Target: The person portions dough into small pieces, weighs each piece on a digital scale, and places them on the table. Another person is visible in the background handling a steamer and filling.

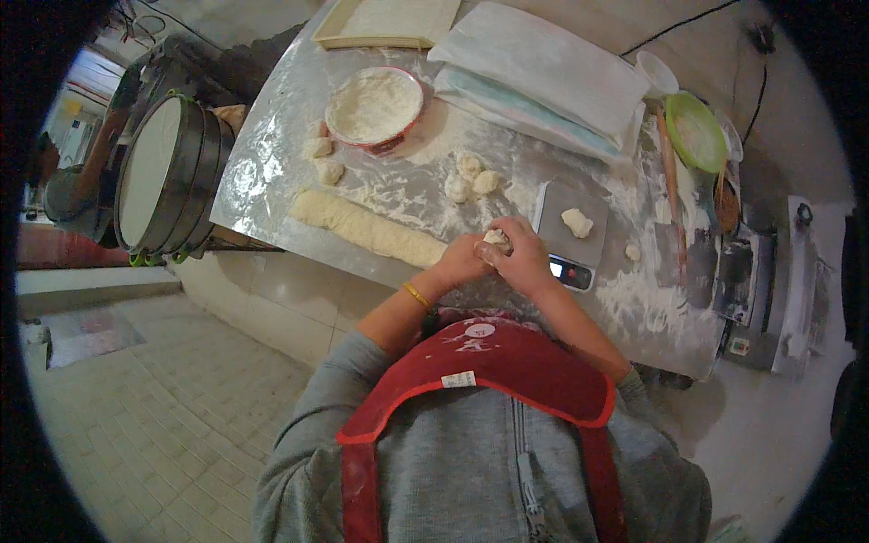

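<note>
Both hands meet at the table's near edge: my left hand [465,258] and my right hand [521,256] are closed around a small piece of dough [497,239]. To their left lies a long, thick roll of dough [366,227]. Just right of them is a digital kitchen scale [594,224], with a dough piece [577,222] on its plate. Beyond the hands, several dough balls [470,180] sit close together. More dough lumps [330,172] rest near a red-rimmed bowl of flour [375,107]. A small dough scrap [633,252] lies right of the scale.
The metal table [271,163] is dusted with flour. At the back are a shallow tray [380,42] and folded cloths [536,75]. On the right stand a rolling pin [667,163], a green bowl [696,132] and a metal machine [753,271]. Stacked round steamers [153,173] stand left.
</note>
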`<state>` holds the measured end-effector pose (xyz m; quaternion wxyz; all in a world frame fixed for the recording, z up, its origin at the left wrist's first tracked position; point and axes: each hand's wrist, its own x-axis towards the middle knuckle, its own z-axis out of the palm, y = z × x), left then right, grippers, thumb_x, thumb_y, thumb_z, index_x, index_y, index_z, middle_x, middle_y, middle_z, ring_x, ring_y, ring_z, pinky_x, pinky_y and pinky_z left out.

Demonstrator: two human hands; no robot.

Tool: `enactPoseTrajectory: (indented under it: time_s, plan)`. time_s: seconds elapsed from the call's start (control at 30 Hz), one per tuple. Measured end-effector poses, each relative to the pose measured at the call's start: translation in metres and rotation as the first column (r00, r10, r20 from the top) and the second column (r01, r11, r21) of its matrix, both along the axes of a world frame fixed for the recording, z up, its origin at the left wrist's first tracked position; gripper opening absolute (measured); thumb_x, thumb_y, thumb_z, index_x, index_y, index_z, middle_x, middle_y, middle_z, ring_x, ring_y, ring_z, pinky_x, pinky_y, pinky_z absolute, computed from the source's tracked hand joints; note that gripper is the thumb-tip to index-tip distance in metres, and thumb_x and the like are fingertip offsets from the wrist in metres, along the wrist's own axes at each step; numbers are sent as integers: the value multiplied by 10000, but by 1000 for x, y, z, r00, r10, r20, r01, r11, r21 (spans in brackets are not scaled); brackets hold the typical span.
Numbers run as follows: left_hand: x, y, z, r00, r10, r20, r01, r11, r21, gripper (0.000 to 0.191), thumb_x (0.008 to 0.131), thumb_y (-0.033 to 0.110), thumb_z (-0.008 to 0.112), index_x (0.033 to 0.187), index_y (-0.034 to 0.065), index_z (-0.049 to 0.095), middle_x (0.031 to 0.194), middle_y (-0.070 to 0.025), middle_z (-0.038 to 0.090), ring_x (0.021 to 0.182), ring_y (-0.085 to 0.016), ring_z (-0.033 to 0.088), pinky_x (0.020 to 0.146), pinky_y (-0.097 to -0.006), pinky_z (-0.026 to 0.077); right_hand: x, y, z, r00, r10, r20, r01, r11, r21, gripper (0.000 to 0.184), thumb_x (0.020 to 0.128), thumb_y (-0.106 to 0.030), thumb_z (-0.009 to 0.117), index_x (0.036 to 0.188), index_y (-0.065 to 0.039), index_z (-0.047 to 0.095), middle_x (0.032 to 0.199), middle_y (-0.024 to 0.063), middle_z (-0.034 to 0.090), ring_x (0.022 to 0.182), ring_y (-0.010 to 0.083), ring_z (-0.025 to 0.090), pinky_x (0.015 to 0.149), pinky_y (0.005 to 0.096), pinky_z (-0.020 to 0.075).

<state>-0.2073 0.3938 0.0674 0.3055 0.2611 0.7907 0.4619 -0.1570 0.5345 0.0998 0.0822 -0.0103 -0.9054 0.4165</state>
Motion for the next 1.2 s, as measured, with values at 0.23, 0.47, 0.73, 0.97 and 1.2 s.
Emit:
enactPoseTrajectory:
  time_s: [0.23,0.47,0.73,0.97,1.2]
  plan:
    - [9,11,7,993,88,74,-98,983,153,237,681,231,662,811,34,644,744,-172,646,715,-268,651,645,-372,487,3,-1,13,996,18,-84,-19,1000,-11,256,785,-251,646,904,-35,577,856,166,564,794,353,570,701,403,468]
    - [15,17,42,999,30,23,-29,997,-68,249,702,242,646,803,15,638,740,-191,637,710,-277,651,632,-389,483,11,7,21,995,-17,-100,10,997,-71,209,752,-193,679,824,-27,574,776,163,568,703,338,571,633,379,468]
    - [28,18,65,983,70,169,-89,990,109,178,723,164,684,800,8,650,679,-91,643,631,-145,598,561,-313,475,17,12,1,967,-208,-146,188,972,-141,263,723,-223,724,821,-31,572,717,155,593,621,290,584,566,367,473]
    - [19,1,57,963,27,270,-73,984,161,163,709,151,686,817,37,642,686,-111,637,623,-193,607,596,-313,471,23,89,-45,854,-517,-62,507,852,-129,319,746,-186,711,988,-31,572,910,102,611,706,183,569,606,353,489]
    - [25,6,-6,998,55,21,-56,997,52,506,667,255,750,1058,41,510,976,-194,592,896,-344,582,774,-395,459,7,158,-58,804,-594,-20,592,799,108,445,763,-65,637,1181,-52,484,964,116,622,761,179,621,563,278,502]
